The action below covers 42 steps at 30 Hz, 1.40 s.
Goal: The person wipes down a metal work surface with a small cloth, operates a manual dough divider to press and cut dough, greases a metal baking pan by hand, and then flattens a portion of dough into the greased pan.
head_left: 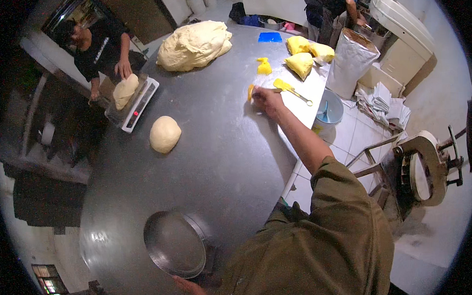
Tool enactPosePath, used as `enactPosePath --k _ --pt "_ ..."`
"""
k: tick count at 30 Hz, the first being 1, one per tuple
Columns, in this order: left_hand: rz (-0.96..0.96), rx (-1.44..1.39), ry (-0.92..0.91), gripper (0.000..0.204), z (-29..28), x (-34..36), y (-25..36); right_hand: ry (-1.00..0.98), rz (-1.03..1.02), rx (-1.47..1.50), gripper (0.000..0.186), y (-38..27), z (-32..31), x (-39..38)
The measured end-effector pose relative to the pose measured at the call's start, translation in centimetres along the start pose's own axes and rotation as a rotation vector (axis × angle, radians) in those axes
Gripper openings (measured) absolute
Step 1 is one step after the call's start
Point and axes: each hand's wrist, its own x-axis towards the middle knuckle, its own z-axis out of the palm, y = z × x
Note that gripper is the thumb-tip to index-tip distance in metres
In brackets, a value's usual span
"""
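Right hand (268, 102): fingers narrow, pinched round a small orange-edged piece (251, 92) at the far right of the steel desk (210, 164); fingers cover most of it, can't ID it. Left hand (191, 289): at the near rim of the round metal pan (200, 237); can't tell if it grips or just touches.

My read of the step: right hand handles the piece, left hand minds the pan. To do it well: light pinch, wrist low, piece close to the desk so it doesn't skid. Mind the yellow spatula (283, 85) just beside the right hand; its handle points toward the desk edge and could get knocked. 3 yellow lumps (299, 64) sit beyond, so don't overreach. Left fingers should steady the rim, not tip it. Move the arm clear of the dough ball (165, 134), left of the right hand.
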Motion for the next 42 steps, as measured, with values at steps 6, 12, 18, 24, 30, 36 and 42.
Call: enactPosePath --k 6,12,18,24,30,36,42 --pt "-0.139 0.246 -0.024 0.077 -1.6 -6.6 -1.3 0.069 0.409 0.03 0.068 0.7 2.4 -4.7" --pt "-0.277 0.998 -0.199 0.072 1.2 -7.9 1.7 0.062 -0.751 -1.747 0.085 -8.1 2.6 5.1" --pt "-0.124 0.786 -0.282 0.076 -2.9 -13.9 0.3 0.068 -0.388 -1.93 0.105 -5.2 1.6 12.3" --pt "-0.047 0.504 -0.303 0.091 -2.3 -16.6 3.2 0.176 -0.667 -1.918 0.105 -4.5 -2.6 13.4" --pt "-0.281 0.541 -0.02 0.132 3.9 -17.4 1.4 0.069 -0.335 -2.092 0.103 -2.7 3.2 10.9" --pt "-0.359 0.65 -0.153 0.142 4.0 -14.7 -0.4 -0.526 -0.512 -0.938 0.054 6.2 22.2 3.3" --pt "-0.417 0.719 -0.228 0.142 3.2 -15.0 -1.2 -0.47 -1.101 -1.744 0.095 22.0 35.4 -8.2"
